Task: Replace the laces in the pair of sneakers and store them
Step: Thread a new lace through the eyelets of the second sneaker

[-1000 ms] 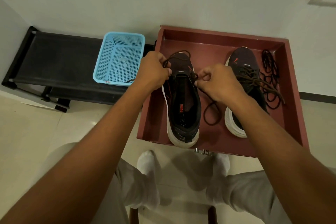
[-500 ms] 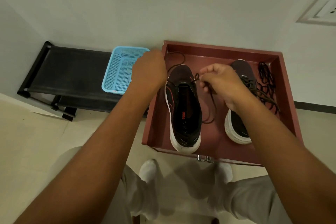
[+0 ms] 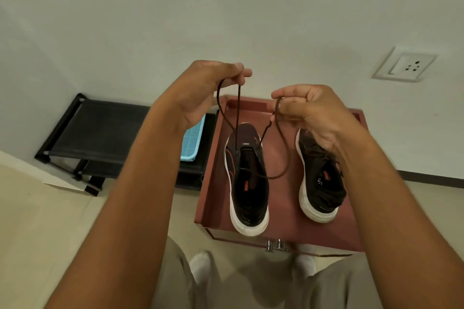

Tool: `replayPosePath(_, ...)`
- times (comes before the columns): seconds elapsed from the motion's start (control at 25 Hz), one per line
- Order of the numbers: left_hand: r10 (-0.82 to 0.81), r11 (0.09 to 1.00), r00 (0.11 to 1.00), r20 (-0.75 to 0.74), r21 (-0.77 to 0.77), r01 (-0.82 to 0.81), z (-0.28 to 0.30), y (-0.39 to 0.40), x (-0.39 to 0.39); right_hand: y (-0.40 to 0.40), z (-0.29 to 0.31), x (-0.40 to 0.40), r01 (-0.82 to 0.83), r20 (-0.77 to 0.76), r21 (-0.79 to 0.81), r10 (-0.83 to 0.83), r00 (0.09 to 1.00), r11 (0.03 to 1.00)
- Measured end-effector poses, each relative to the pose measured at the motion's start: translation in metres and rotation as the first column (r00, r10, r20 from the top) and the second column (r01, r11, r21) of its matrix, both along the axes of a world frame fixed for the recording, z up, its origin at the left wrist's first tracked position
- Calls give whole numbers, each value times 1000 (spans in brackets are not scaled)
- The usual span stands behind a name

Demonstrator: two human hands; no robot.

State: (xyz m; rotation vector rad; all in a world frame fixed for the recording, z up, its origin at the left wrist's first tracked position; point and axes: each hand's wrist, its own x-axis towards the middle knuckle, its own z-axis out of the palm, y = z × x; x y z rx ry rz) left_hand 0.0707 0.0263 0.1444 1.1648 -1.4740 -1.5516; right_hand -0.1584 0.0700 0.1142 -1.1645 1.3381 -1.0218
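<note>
Lace (image 3: 238, 110), apparently threaded through the left sneaker (image 3: 247, 178), is pinched by both hands (image 3: 200, 90) (image 3: 308, 110).

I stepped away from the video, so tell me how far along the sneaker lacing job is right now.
Early. In hand: the left hand and right hand each pinch an end of the dark lace, threaded only through the left sneaker near the toe. The right sneaker already carries laces; old or new, I cannot tell. Left: lace the remaining eyelets, then store the pair, both in the red tray.
</note>
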Motion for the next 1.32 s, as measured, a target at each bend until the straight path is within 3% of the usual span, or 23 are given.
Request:
replayPosePath(0.16,24,998,984,-178,-47,-33,15,5,-13,-4,16,8,150,-261,-259,-219,940,954)
replayPosePath(0.24,59,996,966,-254,-48,-74,23,6,-18,-6,27,12,175,-288,-327,-274,918,929)
replayPosePath(0.48,143,961,950,-278,-188,-200,60,3,-27,-8,57,14,273,29,-317,-278,960,908)
replayPosePath(0.6,155,930,947,-281,-281,-235,75,-2,-28,-9,74,13,324,259,-298,-250,933,898)
replayPosePath(0.68,134,924,952,-276,-311,-220,87,-5,-31,-11,85,14,343,333,-308,-238,912,887)
replayPosePath(0.96,220,862,961,-170,-427,-273,110,-12,-56,-23,125,17,342,363,-384,-200,910,858)
replayPosePath(1.32,361,858,895,-263,-283,-429,141,-16,-67,-39,150,35,383,272,-379,-294,916,842)
